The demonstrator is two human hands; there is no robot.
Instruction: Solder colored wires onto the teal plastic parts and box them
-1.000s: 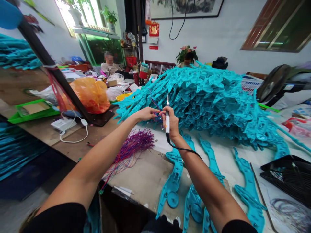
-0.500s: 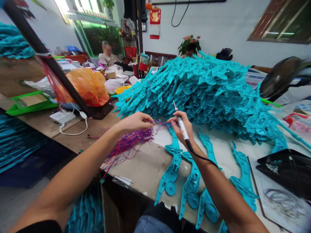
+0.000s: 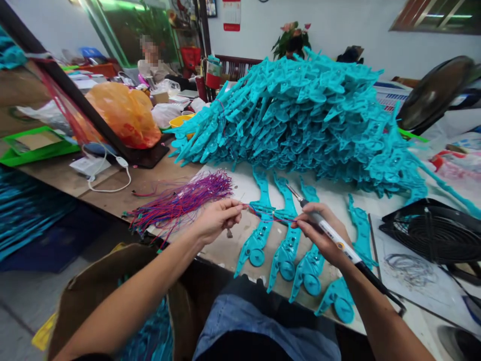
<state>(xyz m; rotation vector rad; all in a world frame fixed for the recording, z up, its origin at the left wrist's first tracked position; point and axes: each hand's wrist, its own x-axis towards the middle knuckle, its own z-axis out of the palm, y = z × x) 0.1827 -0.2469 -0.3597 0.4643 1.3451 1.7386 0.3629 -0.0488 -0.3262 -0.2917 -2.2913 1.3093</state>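
Observation:
My left hand (image 3: 220, 219) pinches one end of some thin red and blue wires (image 3: 280, 219) between thumb and fingers. The wires stretch across to my right hand (image 3: 326, 245), whose thumb and forefinger pinch their other end. That hand also holds a soldering iron (image 3: 340, 243), its metal tip pointing up and to the left. Below the wires, a teal plastic part (image 3: 259, 236) lies on the bench, with several like it in a row to the right. A bundle of loose red, blue and purple wires (image 3: 180, 200) lies beyond my left forearm.
A big heap of teal parts (image 3: 300, 115) fills the back of the bench. At right are a black fan-like unit (image 3: 424, 230) and a fan (image 3: 436, 93). An orange bag (image 3: 118, 113) and dark post (image 3: 75, 85) stand left. An open carton (image 3: 86, 291) sits below the bench edge.
Both hands have moved lower in view and farther apart, drawing the wires out between them over the teal parts. The soldering iron now leans more to the left. The view has tilted down.

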